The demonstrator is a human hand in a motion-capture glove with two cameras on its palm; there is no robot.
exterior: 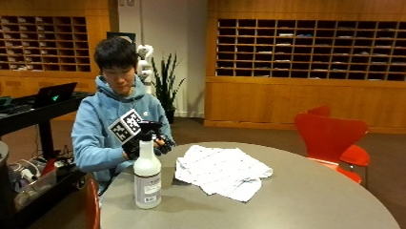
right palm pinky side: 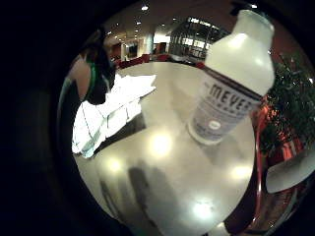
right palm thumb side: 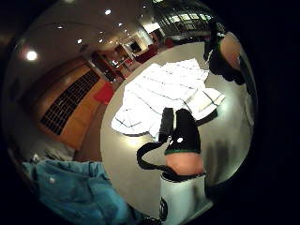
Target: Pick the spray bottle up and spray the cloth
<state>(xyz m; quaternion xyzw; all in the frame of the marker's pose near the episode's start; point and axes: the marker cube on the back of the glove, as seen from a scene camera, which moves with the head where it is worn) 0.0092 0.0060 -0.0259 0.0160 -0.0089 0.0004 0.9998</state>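
A spray bottle (exterior: 147,176) stands upright on the worktop (exterior: 304,200), just in front of the hand (exterior: 147,144), which is behind the bottle's top. A cloth (exterior: 220,171) lies spread on the worktop beside the hand, near the bottle but apart from it.

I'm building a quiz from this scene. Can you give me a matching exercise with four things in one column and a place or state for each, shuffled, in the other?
Things:
1. white plastic spray bottle with black trigger
2. white checked cloth
3. red moulded chair
4. black-gloved right hand

Places or states:
A. lies crumpled on the round grey table
B. beyond the table's far edge
C. stands upright near the table's near edge
D. raised behind the bottle's trigger

Pairs: 1-C, 2-A, 3-B, 4-D
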